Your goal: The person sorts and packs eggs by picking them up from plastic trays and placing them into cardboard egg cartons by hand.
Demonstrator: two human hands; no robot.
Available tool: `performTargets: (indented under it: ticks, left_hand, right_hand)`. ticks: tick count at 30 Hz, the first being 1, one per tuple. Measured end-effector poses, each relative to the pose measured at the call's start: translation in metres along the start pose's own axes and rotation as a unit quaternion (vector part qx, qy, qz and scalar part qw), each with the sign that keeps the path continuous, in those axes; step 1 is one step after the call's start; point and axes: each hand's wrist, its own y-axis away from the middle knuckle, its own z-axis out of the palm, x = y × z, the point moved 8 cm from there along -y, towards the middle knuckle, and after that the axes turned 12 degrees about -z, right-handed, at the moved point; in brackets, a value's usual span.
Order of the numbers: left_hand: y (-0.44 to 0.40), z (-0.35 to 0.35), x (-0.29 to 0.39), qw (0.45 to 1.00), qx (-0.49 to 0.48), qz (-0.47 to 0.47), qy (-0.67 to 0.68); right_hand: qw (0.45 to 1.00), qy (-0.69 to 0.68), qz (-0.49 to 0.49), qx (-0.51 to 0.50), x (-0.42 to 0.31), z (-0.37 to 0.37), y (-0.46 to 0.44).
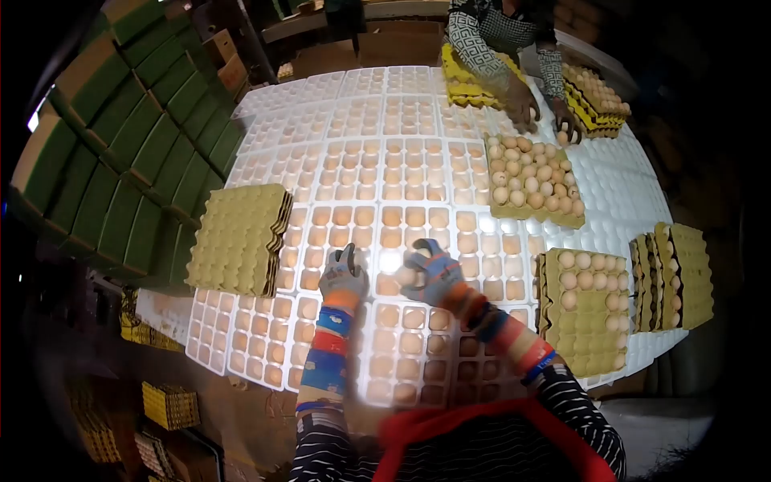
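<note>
My left hand point(344, 275), in a grey glove with dark fingertips, is over the white plastic egg trays point(371, 277). Its fingers curl inward, and whatever they hold, if anything, is hidden. My right hand point(438, 275), also gloved, has its fingers bent around a pale, slightly blurred egg point(409, 278) above the tray cells. Eggs point(413, 319) sit in the cells just below it. To its right, a partly filled cardboard egg tray point(582, 328) lies on a stack, with eggs along its far rows and right side.
A full cardboard tray of eggs point(534, 181) stands farther back. Stacked empty cardboard trays point(239, 239) are at left, more trays point(683, 277) at right. Green boxes point(120, 161) rise at far left. Across the table, a person's hands point(520, 104) handle eggs beside yellow trays point(466, 80).
</note>
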Motion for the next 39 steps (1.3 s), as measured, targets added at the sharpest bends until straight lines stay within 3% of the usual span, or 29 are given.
performTargets:
  ticks: [3,4,5,7,8,9,11,12,13,16,19,20,21,22,23,25,26,27,28,31,33,36,38,39]
  left_hand:
    - [-0.022,0.024,0.016,0.989,-0.074,0.051,-0.121]
    - [-0.028,0.023,0.015,0.992,-0.064,0.081,-0.077]
    - [-0.034,0.021,0.011,0.992,-0.056,0.109,-0.033]
    - [-0.048,0.012,0.005,0.975,-0.128,0.125,0.131]
    - [-0.054,0.013,-0.003,0.912,-0.19,0.016,0.362]
    - [-0.052,0.024,-0.016,0.856,-0.247,-0.15,0.428]
    - [-0.058,0.025,-0.008,0.735,-0.212,-0.046,0.643]
    - [-0.054,0.04,0.001,0.621,-0.317,-0.111,0.708]
    - [-0.056,0.048,0.018,0.537,-0.384,-0.115,0.742]
    - [-0.032,0.067,0.073,0.559,-0.454,-0.051,0.692]
    - [-0.008,0.075,0.131,0.689,-0.501,0.075,0.518]
    - [-0.007,0.087,0.145,0.71,-0.484,0.121,0.497]
    - [-0.005,0.1,0.159,0.73,-0.463,0.166,0.475]
    - [-0.002,0.112,0.172,0.747,-0.439,0.209,0.454]
    - [0.004,0.118,0.184,0.729,-0.491,0.134,0.458]
    - [-0.01,0.15,0.201,0.804,-0.342,0.25,0.417]
    - [-0.009,0.147,0.217,0.823,-0.28,0.263,0.418]
    - [-0.007,0.143,0.232,0.837,-0.217,0.277,0.419]
    - [0.007,0.115,0.252,0.871,-0.143,0.333,0.332]
    - [0.039,0.101,0.296,0.799,-0.141,0.458,0.364]
    - [0.051,0.117,0.316,0.813,-0.082,0.528,0.233]
    - [0.052,0.171,0.337,0.813,-0.008,0.582,0.022]
    - [0.053,0.149,0.336,0.798,0.047,0.59,0.112]
    - [0.052,0.136,0.333,0.788,0.074,0.591,0.157]
  right_hand:
    - [0.996,0.077,0.026,-0.031,0.026,0.056,-0.029]
    - [0.992,0.093,0.062,-0.063,0.038,0.069,-0.029]
    - [0.994,0.078,0.068,-0.033,0.046,0.067,-0.026]
    - [0.994,0.046,0.093,0.014,0.057,0.051,-0.019]
    - [0.991,0.073,0.088,0.065,0.069,0.037,-0.017]
    - [0.985,0.1,0.083,0.114,0.082,0.02,-0.012]
    - [0.962,0.151,0.145,0.175,0.114,-0.024,0.003]
    - [0.947,0.179,0.202,0.173,0.138,-0.037,0.013]
    - [0.929,0.206,0.257,0.169,0.153,-0.048,0.022]
    - [0.942,0.23,0.227,0.091,0.158,-0.05,0.027]
    - [0.921,0.201,0.298,0.147,0.173,-0.054,0.058]
    - [0.908,0.232,0.213,0.277,0.172,-0.063,0.069]
    - [0.877,0.04,0.279,0.389,0.199,-0.058,0.105]
    - [0.798,-0.156,0.328,0.481,0.214,-0.049,0.13]
    - [0.673,-0.345,0.356,0.548,0.215,-0.04,0.14]
    - [0.689,-0.351,0.39,0.5,0.179,-0.063,0.14]
    - [0.863,-0.077,0.28,0.413,0.165,-0.094,0.136]
    - [0.911,0.023,0.236,0.337,0.159,-0.097,0.138]
    - [0.937,0.127,0.18,0.272,0.148,-0.101,0.137]
    - [0.914,-0.076,0.259,0.302,0.137,-0.12,0.139]
    - [0.879,-0.149,0.262,0.37,0.139,-0.122,0.148]
    - [0.905,-0.095,0.249,0.332,0.144,-0.122,0.157]
    - [0.866,-0.099,0.183,0.455,0.146,-0.11,0.164]
    - [0.883,-0.068,0.232,0.402,0.15,-0.108,0.168]
